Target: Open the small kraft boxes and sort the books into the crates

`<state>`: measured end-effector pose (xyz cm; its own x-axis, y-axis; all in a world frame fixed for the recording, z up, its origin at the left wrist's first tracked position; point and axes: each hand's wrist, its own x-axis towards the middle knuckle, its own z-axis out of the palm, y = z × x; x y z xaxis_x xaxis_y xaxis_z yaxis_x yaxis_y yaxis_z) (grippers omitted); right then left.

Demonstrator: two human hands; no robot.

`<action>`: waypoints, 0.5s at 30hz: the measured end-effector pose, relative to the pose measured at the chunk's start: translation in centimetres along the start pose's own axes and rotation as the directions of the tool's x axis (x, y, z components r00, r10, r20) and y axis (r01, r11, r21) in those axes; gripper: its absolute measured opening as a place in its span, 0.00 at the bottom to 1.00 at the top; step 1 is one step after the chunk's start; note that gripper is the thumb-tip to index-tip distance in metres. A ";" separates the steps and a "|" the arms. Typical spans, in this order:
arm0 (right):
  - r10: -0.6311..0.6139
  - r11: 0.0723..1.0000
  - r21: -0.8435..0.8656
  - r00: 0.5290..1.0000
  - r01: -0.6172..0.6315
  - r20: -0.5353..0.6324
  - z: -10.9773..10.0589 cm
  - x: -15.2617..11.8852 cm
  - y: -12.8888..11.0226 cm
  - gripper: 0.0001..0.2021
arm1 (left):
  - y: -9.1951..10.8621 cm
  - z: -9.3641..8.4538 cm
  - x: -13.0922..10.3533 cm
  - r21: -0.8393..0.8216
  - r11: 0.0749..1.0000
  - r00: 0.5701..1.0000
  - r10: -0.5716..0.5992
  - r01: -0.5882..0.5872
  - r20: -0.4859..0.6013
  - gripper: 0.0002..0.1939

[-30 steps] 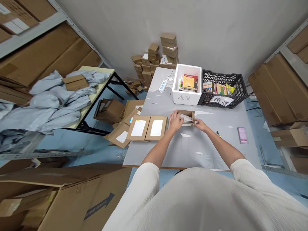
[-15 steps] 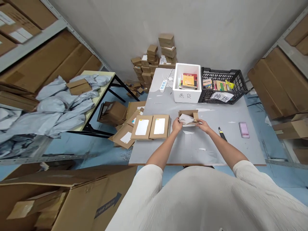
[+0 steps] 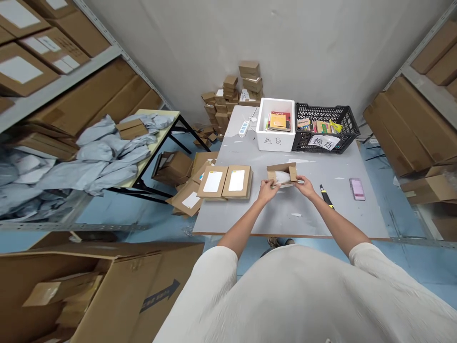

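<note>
A small open cardboard box (image 3: 284, 167) is between my hands on the grey table, its back flap standing up. Something white and wrapped (image 3: 282, 177) lies inside it; what it is I cannot make out. My left hand (image 3: 267, 191) grips the box's front left corner, fingers reaching over the edge. At the right side, my right hand (image 3: 304, 186) pinches the box's side wall. A black and yellow utility knife (image 3: 326, 196) lies to the right of my right hand. Left of my left hand are two stacks of flat cardboard parcels (image 3: 213, 182) with white labels.
Along the table's back stand a white foam box (image 3: 276, 143) and a black plastic crate (image 3: 323, 143), both holding books. A power strip (image 3: 244, 128) lies at back left, a pink phone (image 3: 357, 189) at right. Grey bags (image 3: 96, 174) cover a side table. A big carton (image 3: 150, 295) stands at lower left.
My left hand has shifted from the box's left side to its front left corner. My right hand stays at the right side. The whole view has shifted slightly.
</note>
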<state>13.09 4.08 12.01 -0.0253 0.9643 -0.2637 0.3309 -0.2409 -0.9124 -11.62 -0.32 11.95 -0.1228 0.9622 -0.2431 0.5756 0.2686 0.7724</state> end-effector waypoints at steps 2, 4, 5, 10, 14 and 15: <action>-0.044 0.999 -0.007 0.999 0.044 0.011 -0.1 -0.3 0.3 0.29 | 0.2 -0.1 -1.3 -0.021 1.000 0.999 0.018 -0.018 -0.035 0.30; -0.075 0.997 -0.020 0.997 0.075 0.001 0.0 -0.6 0.6 0.33 | 0.5 -0.2 -2.5 -0.052 0.998 0.995 0.028 -0.033 -0.100 0.29; -0.086 0.996 -0.029 0.996 0.086 -0.007 0.1 -0.8 0.7 0.34 | 0.6 -0.3 -3.0 -0.068 0.997 0.990 0.025 -0.034 -0.140 0.29; -0.145 0.989 -0.012 0.989 0.145 -0.013 1.4 -1.7 0.3 0.32 | 0.9 -1.1 -5.7 -0.129 0.990 0.959 0.012 -0.051 -0.283 0.28; -0.212 0.977 0.035 0.977 0.212 -0.007 3.0 -2.2 -1.3 0.31 | 0.3 -2.4 -7.3 -0.129 0.990 0.939 0.008 -0.056 -0.344 0.17; -0.228 0.973 0.046 0.974 0.228 0.000 3.5 -2.2 -1.8 0.31 | 0.1 -2.9 -7.6 -0.128 0.990 0.934 0.009 -0.058 -0.358 0.15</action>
<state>9.20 2.03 13.15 -0.1000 0.9938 -0.0484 0.2730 -0.0193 -0.9618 -12.97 -7.43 15.57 -0.3990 0.9169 -0.0103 0.4740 0.2158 0.8537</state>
